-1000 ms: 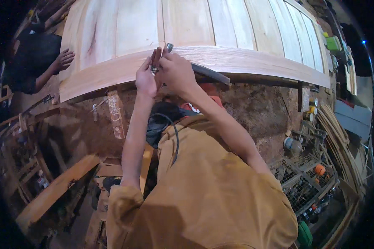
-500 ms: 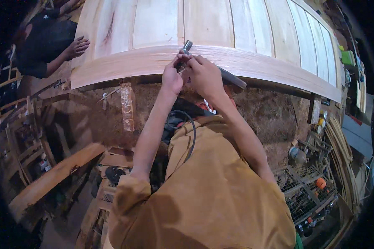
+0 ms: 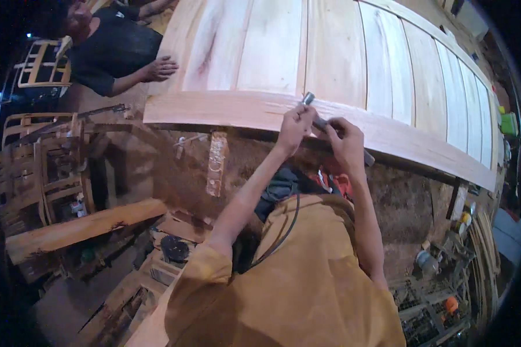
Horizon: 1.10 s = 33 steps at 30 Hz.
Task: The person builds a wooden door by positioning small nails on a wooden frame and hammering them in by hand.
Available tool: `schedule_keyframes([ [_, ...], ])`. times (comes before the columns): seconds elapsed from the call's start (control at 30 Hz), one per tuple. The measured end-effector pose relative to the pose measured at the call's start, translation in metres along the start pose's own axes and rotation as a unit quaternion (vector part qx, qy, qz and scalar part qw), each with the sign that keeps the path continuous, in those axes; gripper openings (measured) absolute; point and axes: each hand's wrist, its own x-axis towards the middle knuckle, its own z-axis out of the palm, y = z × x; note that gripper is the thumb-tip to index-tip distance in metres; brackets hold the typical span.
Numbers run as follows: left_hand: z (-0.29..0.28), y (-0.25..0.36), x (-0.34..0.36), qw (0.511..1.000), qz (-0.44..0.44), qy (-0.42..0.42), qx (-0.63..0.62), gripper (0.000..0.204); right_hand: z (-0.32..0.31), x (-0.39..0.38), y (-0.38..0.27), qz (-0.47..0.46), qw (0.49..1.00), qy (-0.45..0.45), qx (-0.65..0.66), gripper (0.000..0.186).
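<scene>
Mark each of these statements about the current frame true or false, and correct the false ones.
1. Both hands hold a metal tool against the wooden panel. True: the left hand and right hand grip the tool at the panel edge.
2. The panel is one solid sheet. False: it is made of several boards set side by side within a frame.
3. Another person's hand rests on the panel. True: the co-worker's hand lies at its left corner.
4. The person wears a blue shirt. False: the shirt is mustard yellow.
5. The left hand hangs free. False: it is on the tool.
</scene>
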Motion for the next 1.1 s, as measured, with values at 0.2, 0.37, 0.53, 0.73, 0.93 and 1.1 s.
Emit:
schedule_keyframes([
  [0.2, 0.01, 0.021, -0.003, 0.919, 0.149, -0.08, 0.356, 0.015, -0.012, 0.009, 0.009, 0.0, 1.0, -0.012, 0.019, 0.017],
  [0.37, 0.019, 0.029, 0.023, 0.864, 0.215, -0.125, 0.437, 0.015, -0.022, 0.024, -0.003, -0.004, 0.999, 0.035, 0.041, 0.021],
  [0.53, 0.011, 0.029, 0.03, 0.856, 0.145, -0.12, 0.481, 0.015, -0.014, 0.029, 0.025, 0.051, 0.997, -0.007, 0.065, 0.033],
  [0.73, -0.006, 0.007, 0.019, 0.915, 0.033, -0.162, 0.367, 0.018, -0.011, 0.012, 0.023, -0.043, 0.998, -0.006, 0.034, 0.018],
  [0.93, -0.012, -0.018, 0.043, 0.957, 0.005, -0.196, 0.214, 0.02, -0.018, 0.022, 0.014, 0.006, 1.0, 0.0, -0.007, 0.02],
  [1.1, -0.012, -0.005, 0.056, 0.977, -0.115, -0.177, 0.043, 0.02, -0.021, 0.053, 0.015, 0.003, 0.998, -0.044, 0.048, 0.026],
])
